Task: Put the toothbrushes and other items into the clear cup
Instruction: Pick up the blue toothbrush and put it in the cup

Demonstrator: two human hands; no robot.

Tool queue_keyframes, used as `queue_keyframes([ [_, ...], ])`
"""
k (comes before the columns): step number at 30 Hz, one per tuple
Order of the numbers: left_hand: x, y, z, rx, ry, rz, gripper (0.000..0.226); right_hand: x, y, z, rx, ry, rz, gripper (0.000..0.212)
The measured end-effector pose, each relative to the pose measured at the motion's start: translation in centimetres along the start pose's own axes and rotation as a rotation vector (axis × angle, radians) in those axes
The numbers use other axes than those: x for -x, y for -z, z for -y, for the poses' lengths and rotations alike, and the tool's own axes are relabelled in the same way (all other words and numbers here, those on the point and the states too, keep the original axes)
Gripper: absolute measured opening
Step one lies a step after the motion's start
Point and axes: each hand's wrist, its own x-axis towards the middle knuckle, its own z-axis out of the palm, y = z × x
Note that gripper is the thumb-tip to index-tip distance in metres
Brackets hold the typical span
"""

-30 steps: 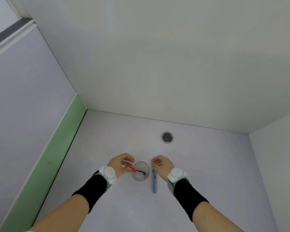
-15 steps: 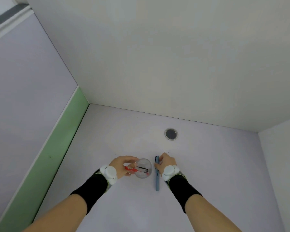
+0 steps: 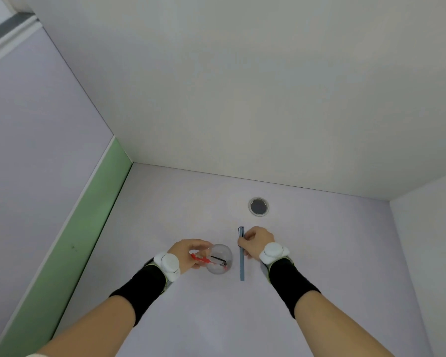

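Gripping the cup from its left side, the left hand has its fingers curled round the clear wall, thumb and fingertips touching it. The cup stands upright on the table, just right of that hand's knuckles. A red item lies across the cup's left rim, its outer end tucked against the left fingers; whether those fingers pinch it or only press it to the cup is unclear. Its far end reaches down inside the cup, where a dark piece with a touch of red shows through the wall; what that piece is I cannot tell.

To the right of the cup, apart from it, the right hand is closed on a blue toothbrush. Thumb and fingers pinch the handle in its upper part. The head end sticks out just beyond the fingers, away from the person, and the long handle runs back toward the person past the wrist. Whether its lower end rests on the table or is lifted off cannot be told.

Each wrist carries a white band above a black sleeve. Beyond the right hand's fingertips, well apart, a round grey grommet sits in the table.
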Motion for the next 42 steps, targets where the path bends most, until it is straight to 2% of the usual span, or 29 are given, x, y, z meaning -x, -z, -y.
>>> queue_keyframes([
  [6,-0.2,-0.1,0.0,-0.039,-0.012,-0.018,0.033,-0.1,1.5,2.0,-0.317,0.076,-0.027,0.013],
  [9,-0.2,-0.3,0.0,-0.025,-0.009,-0.023,0.031,-0.2,1.4,2.6,-0.394,0.133,0.007,0.021],
  [12,0.0,-0.3,0.1,-0.107,-0.026,-0.029,0.035,-0.2,0.9,2.7,-0.434,0.183,0.027,0.023],
  [14,0.2,-0.2,0.1,-0.156,-0.05,-0.038,0.038,-0.1,0.6,2.7,-0.422,0.206,0.038,0.023],
  [20,0.6,-0.3,-0.1,-0.077,-0.038,0.001,0.041,0.9,-0.1,2.1,-0.301,0.269,0.056,0.012],
  [29,0.7,-0.3,-0.2,-0.046,-0.037,0.087,0.055,3.6,0.5,0.9,-0.184,0.319,0.159,0.021],
  [36,1.2,-0.5,-0.9,-0.206,-0.11,0.074,0.061,5.0,1.1,-0.4,-0.085,0.292,0.244,0.032],
  [40,1.3,-0.7,-1.0,-0.217,-0.12,0.06,0.064,5.2,1.3,-1.2,-0.066,0.266,0.234,0.036],
  [42,1.4,-1.0,-0.8,-0.127,-0.098,0.083,0.065,5.4,1.5,-1.6,-0.072,0.248,0.201,0.031],
])
